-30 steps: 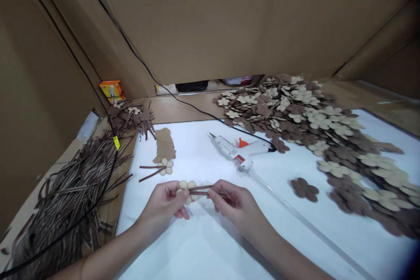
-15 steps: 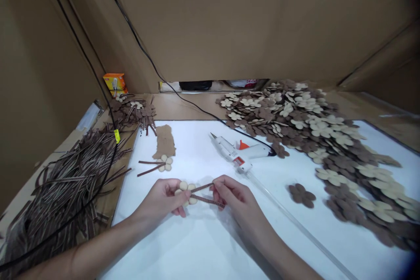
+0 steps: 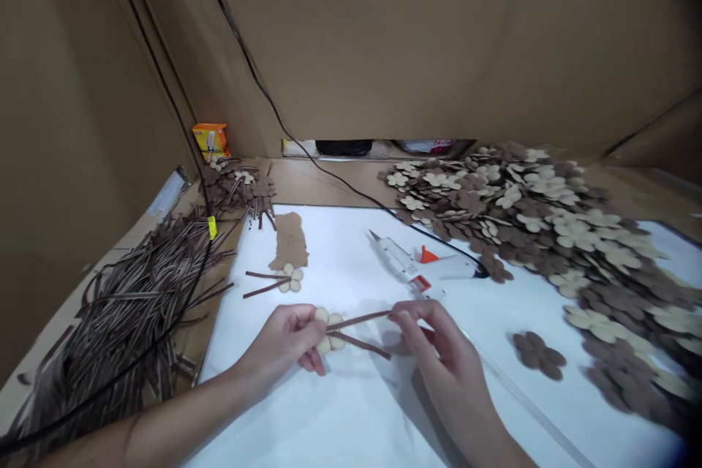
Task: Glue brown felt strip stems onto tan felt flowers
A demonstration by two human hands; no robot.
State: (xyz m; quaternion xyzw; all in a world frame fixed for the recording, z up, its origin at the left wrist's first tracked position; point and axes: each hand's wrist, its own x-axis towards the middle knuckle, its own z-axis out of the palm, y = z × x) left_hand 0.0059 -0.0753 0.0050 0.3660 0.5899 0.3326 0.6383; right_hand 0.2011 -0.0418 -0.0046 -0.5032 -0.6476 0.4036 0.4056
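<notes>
My left hand is closed on a cream felt flower, its thumb pressed over the centre and one side. Two narrow brown strips spread from the flower's centre to the right in a V. At the tip of the upper strip, my right hand has thumb and forefinger pinched together. The lower strip's end hangs free, just left of the right hand. Behind my left hand, another cream flower with two brown strips lies on the white board.
A white glue gun with an orange trigger lies beyond my right hand, its black cable running back. Flowers are heaped at right, with a single brown flower nearer. Loose strips pile at left, near a cardboard scrap.
My right hand has moved right, away from the flower. The lower strip's end has come free of its fingers, and the strips spread wider. The whole view has shifted slightly.
</notes>
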